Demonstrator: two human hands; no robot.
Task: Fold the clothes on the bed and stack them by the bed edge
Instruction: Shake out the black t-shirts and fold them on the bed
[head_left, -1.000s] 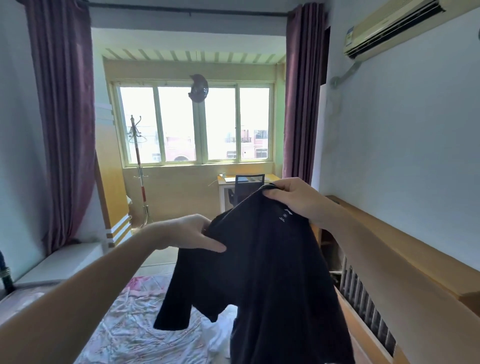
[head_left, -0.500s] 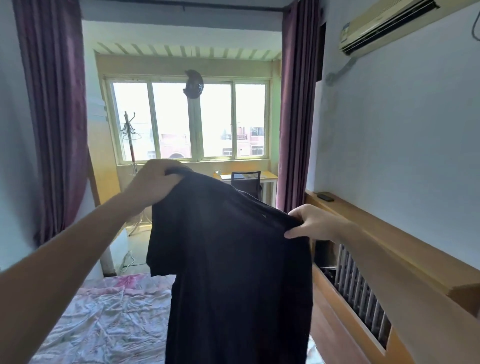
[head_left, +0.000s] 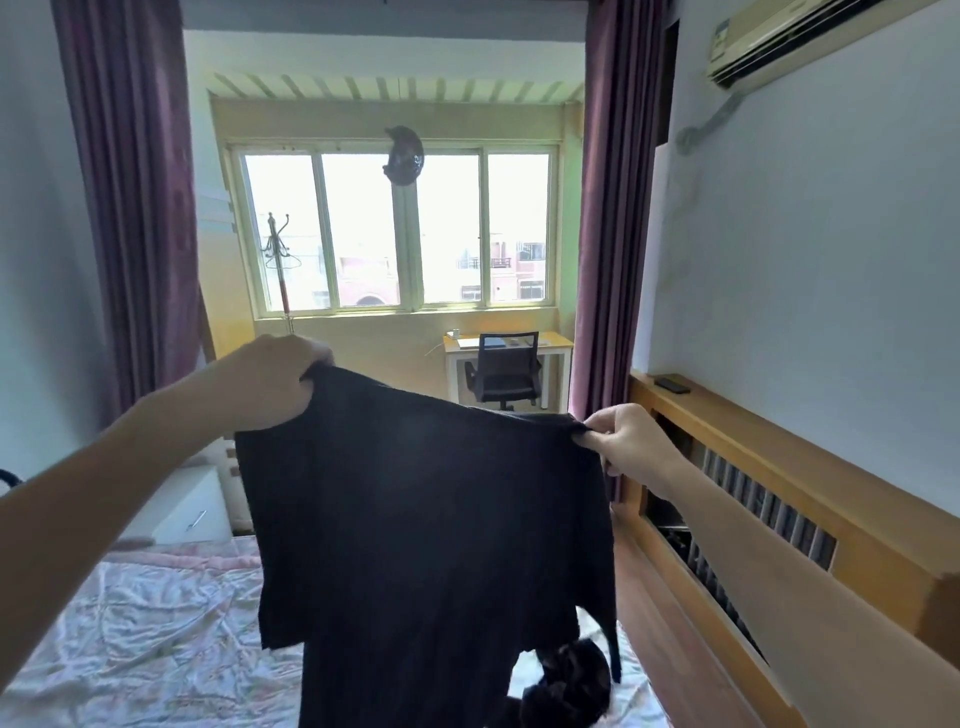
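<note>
A person's left hand (head_left: 270, 382) and right hand (head_left: 626, 441) are gripping a black shirt's (head_left: 426, 545) upper corners, holding it spread above the bed (head_left: 130, 639).

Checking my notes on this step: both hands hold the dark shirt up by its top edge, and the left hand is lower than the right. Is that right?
Not quite. In the head view the left hand is higher than the right hand; both do hold the dark shirt by its top edge.

Matt black cloth shirt (head_left: 426, 519), crumpled satiny bedsheet (head_left: 156, 649), smooth wooden headboard (head_left: 810, 478).
</note>
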